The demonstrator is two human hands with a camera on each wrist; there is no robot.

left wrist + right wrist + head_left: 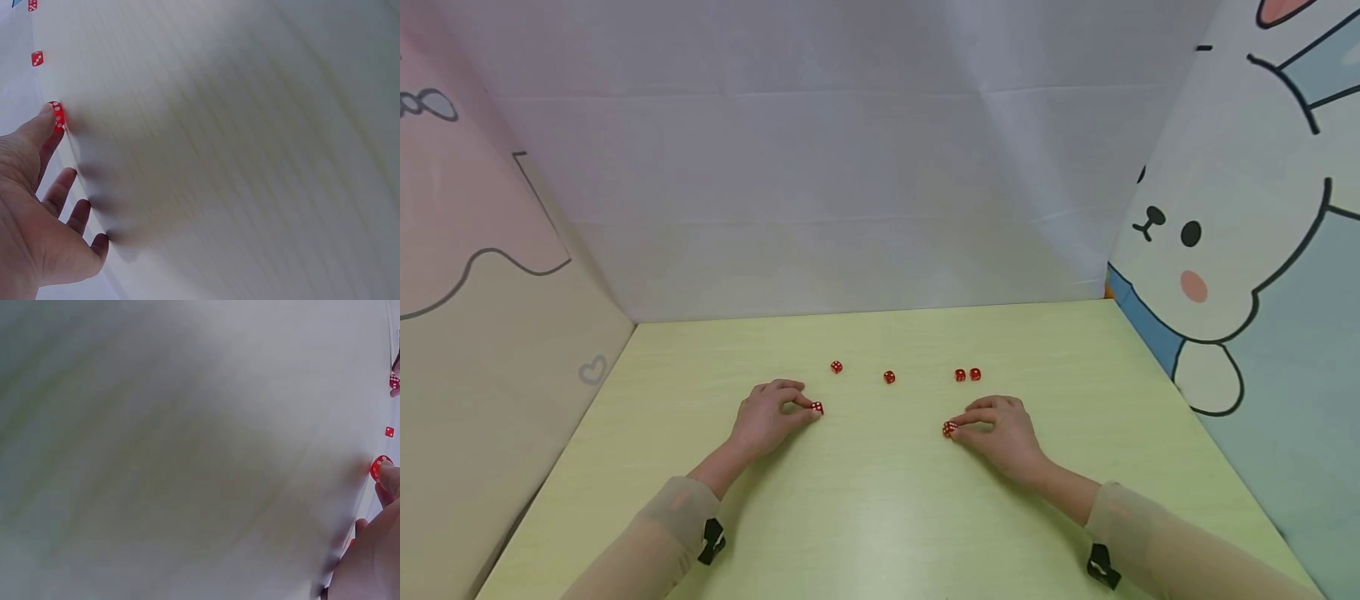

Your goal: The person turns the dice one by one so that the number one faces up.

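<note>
My left hand (769, 418) pinches a red die with white dots (817, 407) between thumb and forefinger, close to the tabletop. In the left wrist view that die (57, 116) shows at the fingertips, the other fingers spread apart near the surface. On the other side, my right hand (1002, 437) pinches a second red die (950, 429) the same way. The right wrist view shows this die (380, 467) at the thumb, partly covered. Beyond the hands lie a die (837, 367) at left, another die (890, 377) near the middle, and two dice (967, 375) side by side at right.
The pale yellow-green table (880, 508) ends at a white cloth wall (850, 167) behind. A pink and cream panel (497, 375) stands at the left, and a panel with a cartoon rabbit (1232, 258) at the right. Long cream sleeves (1187, 537) cover both arms.
</note>
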